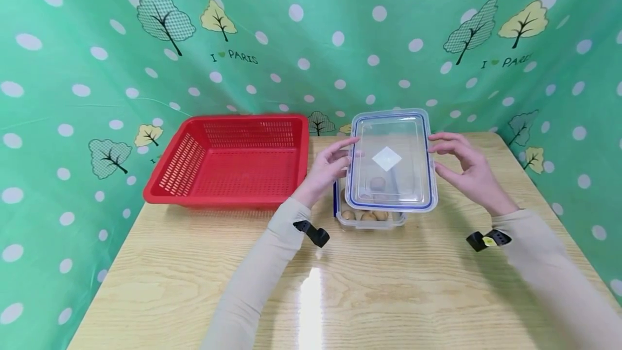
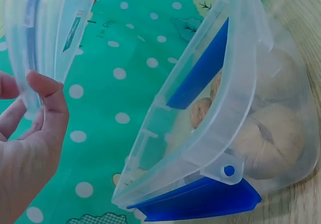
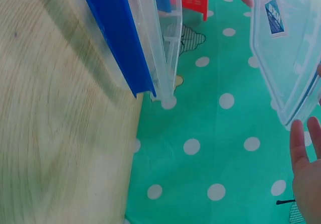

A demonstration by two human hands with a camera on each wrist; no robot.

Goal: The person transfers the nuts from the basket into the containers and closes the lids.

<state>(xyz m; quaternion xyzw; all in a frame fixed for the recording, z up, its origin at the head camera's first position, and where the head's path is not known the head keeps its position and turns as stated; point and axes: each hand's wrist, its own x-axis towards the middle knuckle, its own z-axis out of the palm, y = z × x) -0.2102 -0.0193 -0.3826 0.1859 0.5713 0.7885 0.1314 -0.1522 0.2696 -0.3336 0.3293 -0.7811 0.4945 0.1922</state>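
Note:
A clear lid (image 1: 410, 145) with a blue seal is held up, tilted, above a clear plastic box (image 1: 371, 224). My left hand (image 1: 326, 170) pinches the lid's left edge, thumb on the near face. At the opposite edge, my right hand (image 1: 464, 169) has its fingers spread, fingertips at or very near the rim; in the right wrist view the thumb of this hand (image 3: 308, 176) stands just off the lid's corner. Several walnuts (image 2: 271, 138) lie inside the box. Blue side clips (image 2: 198, 201) hang unfastened. The lid partly covers the box in the head view.
A red plastic basket (image 1: 252, 169) with slotted walls stands left of the box on the wooden table (image 1: 369, 296). Green dotted cloth (image 1: 291, 42) hangs behind the table and along both sides. Each wrist wears a black strap (image 1: 313, 233).

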